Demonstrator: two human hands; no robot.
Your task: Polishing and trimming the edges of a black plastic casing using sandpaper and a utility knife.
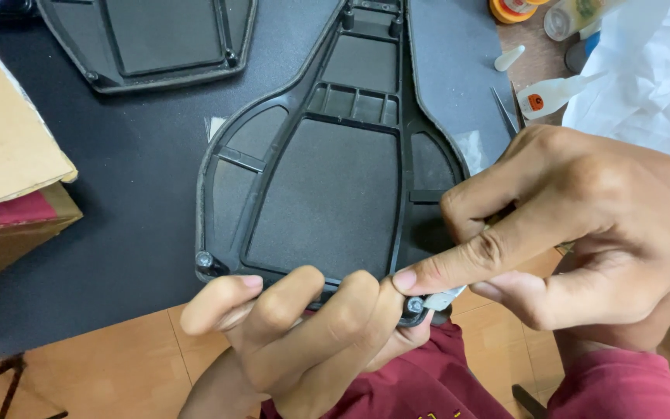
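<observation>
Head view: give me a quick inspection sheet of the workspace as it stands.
Surface: dark mat over a wooden table.
Job's things: black ribbed plastic panel, near edge held; screw at its near right corner.
Clutter: second black panel, cardboard box, glue bottle, white paper, tape roll.
Hands: left hand grips the panel edge; right hand pinches a small tool, mostly hidden, at the screw.
Cables: nothing seen.
Surroundings: red shirt below.
</observation>
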